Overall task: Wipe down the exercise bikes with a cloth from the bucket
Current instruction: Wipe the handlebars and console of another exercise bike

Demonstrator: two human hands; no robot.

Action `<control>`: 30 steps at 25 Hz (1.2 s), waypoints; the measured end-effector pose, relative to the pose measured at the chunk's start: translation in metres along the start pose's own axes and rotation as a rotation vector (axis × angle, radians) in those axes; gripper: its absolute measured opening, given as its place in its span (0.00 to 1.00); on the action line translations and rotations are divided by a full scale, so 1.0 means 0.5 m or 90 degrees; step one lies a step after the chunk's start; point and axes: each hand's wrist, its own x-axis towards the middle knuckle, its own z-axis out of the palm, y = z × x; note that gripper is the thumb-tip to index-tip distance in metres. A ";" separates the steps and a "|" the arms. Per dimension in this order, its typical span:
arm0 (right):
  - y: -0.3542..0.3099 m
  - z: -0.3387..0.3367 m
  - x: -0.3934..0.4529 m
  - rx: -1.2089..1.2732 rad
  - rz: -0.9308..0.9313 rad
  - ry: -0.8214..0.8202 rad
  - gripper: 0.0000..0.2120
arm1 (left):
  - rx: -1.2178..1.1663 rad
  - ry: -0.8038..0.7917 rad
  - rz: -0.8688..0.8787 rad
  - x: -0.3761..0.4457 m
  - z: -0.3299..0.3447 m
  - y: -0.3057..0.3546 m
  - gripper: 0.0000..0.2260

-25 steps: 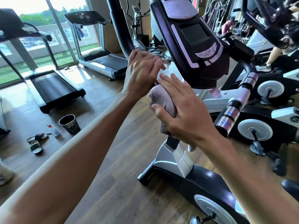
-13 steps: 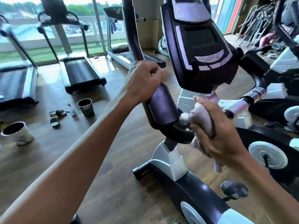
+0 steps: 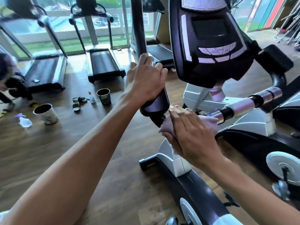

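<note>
The exercise bike [image 3: 209,51] stood on the wooden floor [image 3: 100,159], treadmills [image 3: 102,64] lined up behind. The left hand [image 3: 146,83] wrapped its fingers around the dark handlebar [image 3: 155,103]. The right hand [image 3: 191,135], fingers straight and together, pressed the pale cloth [image 3: 209,122] against the bike's frame just below. Two cups [image 3: 103,96] sat on the floor.

Most of the cloth [image 3: 209,123] is hidden beneath the right hand [image 3: 191,135], with only pale folds showing. The left hand [image 3: 144,82] covers part of the dark handlebar post [image 3: 154,104], whose top runs out of view. The console [image 3: 209,39] is cropped above. A crouching person [image 3: 9,83] at far left is blurred and cut off.
</note>
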 end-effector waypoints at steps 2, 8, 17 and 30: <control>-0.027 0.010 0.044 -0.002 0.135 0.005 0.28 | 0.025 0.000 -0.002 0.003 -0.003 0.003 0.21; -0.017 0.007 0.000 -0.037 0.075 0.023 0.30 | 0.063 -0.034 -0.057 -0.027 -0.015 0.036 0.23; -0.054 0.011 0.016 -0.034 0.123 0.005 0.33 | 0.049 -0.032 -0.081 -0.028 -0.013 0.040 0.22; 0.147 0.010 -0.028 0.230 0.317 0.076 0.22 | 0.037 -0.006 -0.097 -0.078 -0.010 0.055 0.25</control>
